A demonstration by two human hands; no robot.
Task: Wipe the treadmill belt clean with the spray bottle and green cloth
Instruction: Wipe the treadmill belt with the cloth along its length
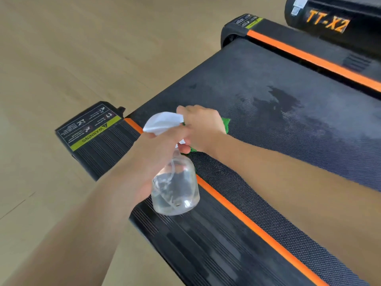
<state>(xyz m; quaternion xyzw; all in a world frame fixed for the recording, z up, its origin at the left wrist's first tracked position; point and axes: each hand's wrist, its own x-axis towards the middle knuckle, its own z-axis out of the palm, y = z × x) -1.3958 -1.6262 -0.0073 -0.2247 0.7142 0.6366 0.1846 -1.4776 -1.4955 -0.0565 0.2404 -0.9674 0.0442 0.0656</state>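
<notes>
Wiping well here called, by my judgement, for firm flat pressure and overlapping strokes toward the wet patch (284, 102) farther up the belt (288, 141). The right hand (203, 125) pressed down on the cloth (226, 124), which lay mostly hidden beneath it near the belt's edge. The left hand (158, 149) gripped the bottle (175, 188), held just beside the cloth.

The clear spray bottle (175, 182) with a white head hangs upright from its gripped neck. The green cloth (225, 124) lies flat on the damp black belt (288, 112), just beyond that grip.
</notes>
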